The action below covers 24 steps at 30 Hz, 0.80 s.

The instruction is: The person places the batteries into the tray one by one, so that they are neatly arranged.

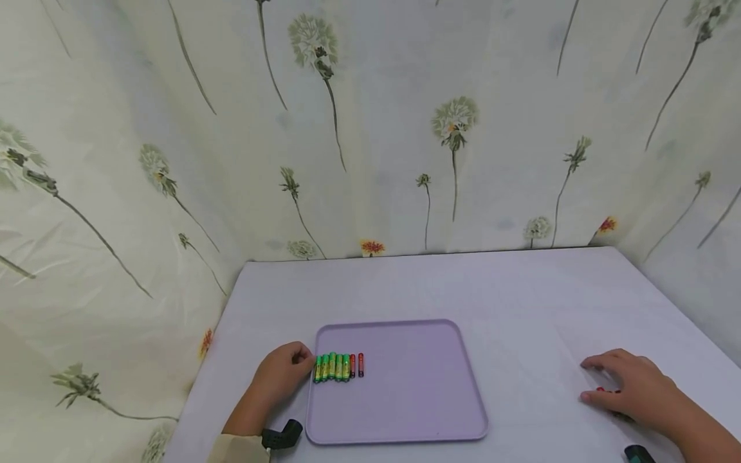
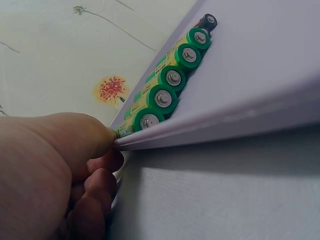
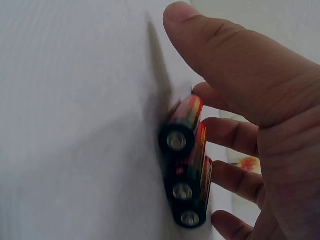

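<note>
My left hand [image 1: 283, 372] is at the left rim of a lilac tray [image 1: 405, 411], its thumb and curled fingers pinching the edge. Beside that thumb, several green-and-yellow batteries [image 1: 332, 367] lie side by side in a row on the tray. Two thinner red batteries [image 1: 361, 364] continue the row on its right, the last slightly apart. Far to the right, my right hand [image 1: 639, 389] arches over the table, thumb spread from the loosely bent fingers. Between them, in the right wrist view, three red-and-black batteries [image 3: 187, 165] lie close together; the thumb is clear of them.
A white cloth covers the table [image 1: 532, 321] around the tray. Behind and at the sides hangs a dandelion-print curtain [image 1: 393, 128]. Dark wrist devices show at the left wrist [image 1: 282, 435] and near the right wrist [image 1: 639, 454].
</note>
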Motion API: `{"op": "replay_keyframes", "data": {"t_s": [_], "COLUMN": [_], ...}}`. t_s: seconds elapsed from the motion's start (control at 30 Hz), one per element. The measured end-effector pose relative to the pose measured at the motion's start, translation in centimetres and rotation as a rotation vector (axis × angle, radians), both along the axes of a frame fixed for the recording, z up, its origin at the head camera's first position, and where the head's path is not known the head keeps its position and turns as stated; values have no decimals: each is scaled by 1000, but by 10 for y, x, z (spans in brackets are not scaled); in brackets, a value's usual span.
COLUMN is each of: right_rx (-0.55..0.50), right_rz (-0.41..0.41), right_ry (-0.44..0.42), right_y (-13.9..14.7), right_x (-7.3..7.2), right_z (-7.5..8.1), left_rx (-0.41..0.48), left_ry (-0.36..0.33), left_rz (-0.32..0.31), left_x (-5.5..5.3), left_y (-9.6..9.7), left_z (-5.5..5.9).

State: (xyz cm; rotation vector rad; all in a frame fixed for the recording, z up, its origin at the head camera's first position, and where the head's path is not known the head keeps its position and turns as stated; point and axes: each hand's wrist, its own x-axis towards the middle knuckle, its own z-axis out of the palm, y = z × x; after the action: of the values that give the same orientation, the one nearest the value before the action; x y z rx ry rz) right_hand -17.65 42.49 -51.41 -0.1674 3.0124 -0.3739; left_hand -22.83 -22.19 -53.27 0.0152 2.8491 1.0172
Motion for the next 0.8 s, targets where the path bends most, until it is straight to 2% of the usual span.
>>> {"op": "replay_keyframes", "data": {"t_s": [0.37, 0.7, 0.8], "right_rx": [8, -14, -17], "right_rz": [-1, -19, -16], "right_ry": [-31, -97, -91], "right_y": [5, 10, 11], "right_x": [4, 18, 24], "right_z": [3, 2, 1], "left_rx": [33, 27, 25], "left_ry": [-9, -11, -19], "left_rz": [1, -6, -6], "left_x": [3, 1, 1], "left_y": [-3, -1, 0], "left_z": [2, 2, 2]}}
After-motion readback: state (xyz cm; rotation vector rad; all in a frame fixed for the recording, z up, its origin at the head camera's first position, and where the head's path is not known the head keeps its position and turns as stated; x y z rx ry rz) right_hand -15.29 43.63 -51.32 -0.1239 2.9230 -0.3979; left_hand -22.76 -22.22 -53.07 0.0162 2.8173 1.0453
